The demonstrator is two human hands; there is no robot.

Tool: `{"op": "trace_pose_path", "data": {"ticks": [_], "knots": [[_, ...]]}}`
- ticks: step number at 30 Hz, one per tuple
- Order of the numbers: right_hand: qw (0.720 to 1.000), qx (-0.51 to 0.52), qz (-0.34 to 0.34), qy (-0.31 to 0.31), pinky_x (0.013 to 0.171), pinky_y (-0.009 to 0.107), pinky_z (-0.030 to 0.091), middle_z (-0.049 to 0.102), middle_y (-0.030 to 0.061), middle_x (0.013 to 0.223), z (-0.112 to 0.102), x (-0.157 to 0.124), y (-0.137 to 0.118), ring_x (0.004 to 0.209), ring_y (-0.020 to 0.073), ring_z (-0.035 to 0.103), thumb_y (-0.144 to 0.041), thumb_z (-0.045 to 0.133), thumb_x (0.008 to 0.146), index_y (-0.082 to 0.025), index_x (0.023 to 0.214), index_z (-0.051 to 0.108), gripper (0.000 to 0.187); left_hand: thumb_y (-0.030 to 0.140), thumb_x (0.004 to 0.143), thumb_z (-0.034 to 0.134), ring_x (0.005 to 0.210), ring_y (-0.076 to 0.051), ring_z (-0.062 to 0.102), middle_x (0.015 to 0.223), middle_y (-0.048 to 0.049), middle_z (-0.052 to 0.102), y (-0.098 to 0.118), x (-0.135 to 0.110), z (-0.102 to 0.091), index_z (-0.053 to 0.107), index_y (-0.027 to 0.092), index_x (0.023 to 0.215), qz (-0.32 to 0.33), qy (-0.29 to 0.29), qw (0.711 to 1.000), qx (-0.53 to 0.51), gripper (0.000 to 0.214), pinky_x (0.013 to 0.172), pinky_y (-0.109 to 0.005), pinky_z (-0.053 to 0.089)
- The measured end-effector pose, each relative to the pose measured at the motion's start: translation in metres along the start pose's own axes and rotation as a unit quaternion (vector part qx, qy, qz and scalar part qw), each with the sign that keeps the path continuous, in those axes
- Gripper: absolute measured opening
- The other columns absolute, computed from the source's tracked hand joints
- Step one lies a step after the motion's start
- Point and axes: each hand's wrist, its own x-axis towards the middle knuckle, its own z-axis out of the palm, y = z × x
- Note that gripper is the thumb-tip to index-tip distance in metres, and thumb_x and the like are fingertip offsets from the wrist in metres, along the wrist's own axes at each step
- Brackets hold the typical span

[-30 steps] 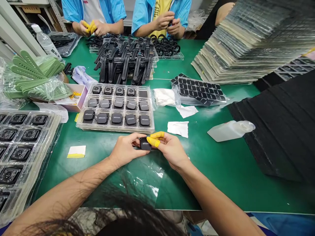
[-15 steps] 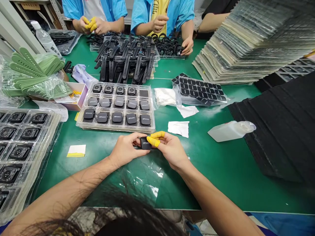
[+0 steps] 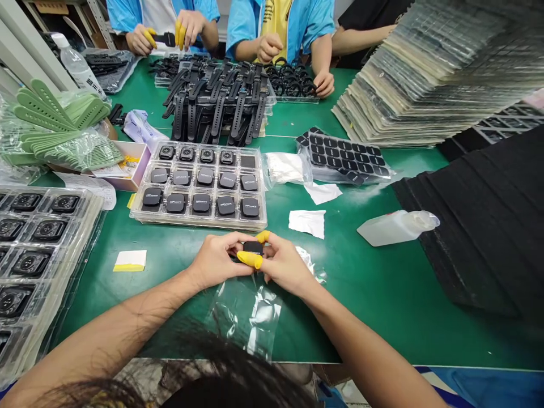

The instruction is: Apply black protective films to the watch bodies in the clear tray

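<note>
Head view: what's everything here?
Table: one, green, throughout.
Square piece: one, black, front centre.
Film: one, clear, front.
Near tray stacks: two, clear, centre and left.
Straps: many, black far centre, green left.
Box: one, pinkish, left.
Bottles: two, whitish or clear, both sides.
Papers: several, white, centre right.
Bagged squares: many, black, centre right.
Tall stack: one, greyish, far right.
Panelling: count unclear, black, right.
People: three, blue or black sleeves, far side.
Left hand: one, bare, on square piece.
Right hand: one, yellow-tipped, on square piece.

This is a workshop. A tray (image 3: 198,221) of little black watches (image 3: 207,155) sits just past the hands (image 3: 216,260) on a green bench (image 3: 382,317), with heaped straps (image 3: 218,116) farther off and two people (image 3: 278,25) working beyond.
</note>
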Motion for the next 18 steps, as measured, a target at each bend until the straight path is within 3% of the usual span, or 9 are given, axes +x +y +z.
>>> {"op": "trace_pose_path", "data": {"ticks": [5, 10, 14, 18], "knots": [[0.998, 0.046, 0.004, 0.043, 0.041, 0.024, 0.040, 0.059, -0.0035, 0.051, 0.005, 0.009, 0.012, 0.038, 0.0139, 0.056, -0.077, 0.064, 0.089, -0.025, 0.075, 0.059, 0.054, 0.024, 0.071, 0.089, 0.074, -0.018, 0.079, 0.080, -0.0009, 0.083, 0.002, -0.001, 0.001, 0.082, 0.016, 0.119, 0.000, -0.010, 1.000, -0.014, 0.050, 0.080, -0.029, 0.067], [0.998, 0.041, -0.034, 0.014, 0.042, 0.026, 0.048, 0.069, -0.0018, 0.073, -0.001, 0.004, 0.017, 0.046, 0.0124, 0.058, -0.059, 0.088, 0.076, -0.024, 0.088, 0.072, 0.040, 0.018, 0.073, 0.088, 0.080, -0.018, 0.081, 0.087, -0.0007, 0.084, -0.002, -0.001, 0.002, 0.079, 0.018, 0.125, 0.027, -0.015, 0.999, 0.010, 0.053, 0.083, -0.028, 0.067], [0.984, 0.066, -0.094, 0.138, 0.041, 0.027, 0.047, 0.071, 0.0013, 0.077, -0.013, 0.005, 0.014, 0.049, 0.0124, 0.053, -0.055, 0.087, 0.080, -0.024, 0.098, 0.079, 0.038, 0.017, 0.080, 0.084, 0.082, -0.019, 0.083, 0.108, -0.0094, 0.087, -0.009, 0.001, 0.004, 0.067, 0.015, 0.145, 0.038, -0.003, 0.999, 0.000, 0.068, 0.084, -0.030, 0.068], [0.952, 0.037, -0.174, 0.249, 0.043, 0.026, 0.045, 0.074, 0.0042, 0.087, -0.037, 0.057, -0.013, 0.058, 0.0155, 0.059, -0.055, 0.084, 0.082, -0.022, 0.118, 0.077, 0.049, 0.011, 0.087, 0.069, 0.087, -0.020, 0.084, 0.109, -0.0074, 0.088, -0.012, 0.000, 0.006, 0.072, 0.019, 0.137, 0.063, -0.010, 0.997, 0.040, 0.051, 0.088, -0.033, 0.069]]}}
